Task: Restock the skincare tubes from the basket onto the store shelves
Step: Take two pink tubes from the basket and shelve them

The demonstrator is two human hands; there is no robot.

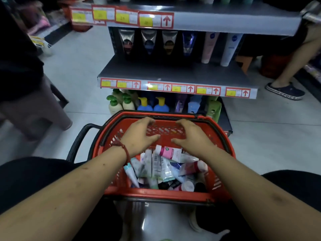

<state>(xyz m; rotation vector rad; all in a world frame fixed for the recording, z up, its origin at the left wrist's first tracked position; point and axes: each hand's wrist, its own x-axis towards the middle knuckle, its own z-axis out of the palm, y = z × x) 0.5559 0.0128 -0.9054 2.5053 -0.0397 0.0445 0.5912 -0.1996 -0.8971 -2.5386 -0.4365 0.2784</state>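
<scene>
A red plastic basket [156, 194] stands on the floor in front of me, holding several mixed skincare tubes. A white and pink tube [169, 152] lies on top of the pile. My left hand [139, 136] and my right hand [192, 136] hover side by side over the basket's far half, fingers spread and relaxed, holding nothing. Beyond the basket stands the grey shelf unit [173, 72]. Its middle shelf carries a row of upright tubes at the back, dark ones on the left and a pink tube [209, 47] and a white tube [230, 49] on the right.
The bottom shelf holds pump bottles [119, 103] and blue bottles [152, 106] just behind the basket. A person's legs [34, 108] stand at the left, and another person's leg and dark shoe [284, 92] at the right. Price labels line the shelf edges.
</scene>
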